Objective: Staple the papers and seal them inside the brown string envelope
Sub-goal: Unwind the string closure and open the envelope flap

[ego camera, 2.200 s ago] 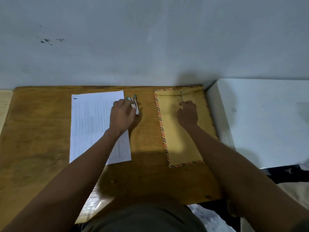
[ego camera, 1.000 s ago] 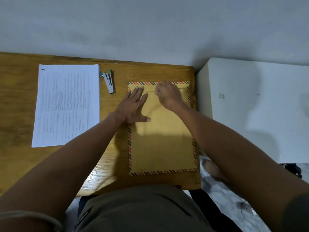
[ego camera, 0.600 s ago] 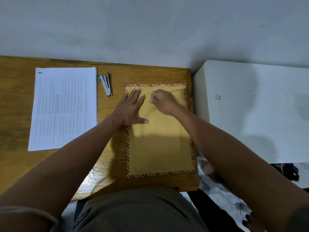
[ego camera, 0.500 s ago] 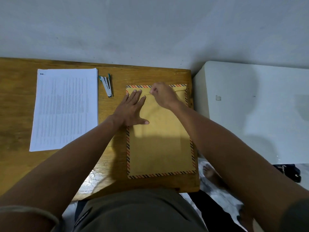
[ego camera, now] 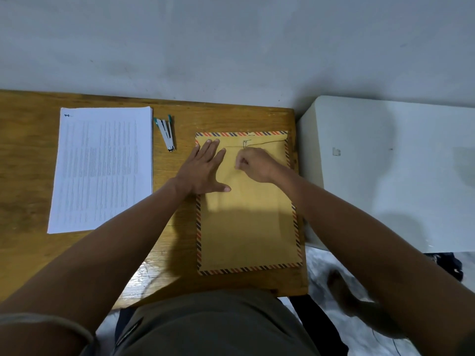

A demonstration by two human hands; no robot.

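Fingers [ego camera: 240, 165] of the right hand [ego camera: 254, 164] are curled together into a pinch just below the small round clasp [ego camera: 245, 142] of the brown string envelope [ego camera: 246, 214]; they seem to grip the thin dark string [ego camera: 267, 143], though the string end inside the pinch is too small to see clearly. From the clasp the string runs rightward along the closed flap toward the envelope's right edge. Half a second ago this hand was higher, over the flap's top edge and hiding the clasp; now it sits lower, and clasp and string are uncovered. Flat on the envelope's upper left part, the left hand [ego camera: 205, 170] presses down with fingers spread and thumb pointing right, much as it did a moment before. With its striped red and dark border, the envelope lies lengthwise at the right end of the wooden surface [ego camera: 25, 176], in the same place as before. Left of it, apart from it, a small stapler [ego camera: 165, 133] with green tips lies partly open near the far edge. Further left, just beside the stapler, the stack of printed papers [ego camera: 102, 168] lies flat, a dark staple mark in its top left corner. Right of the wooden surface stands a white cabinet [ego camera: 398, 176].
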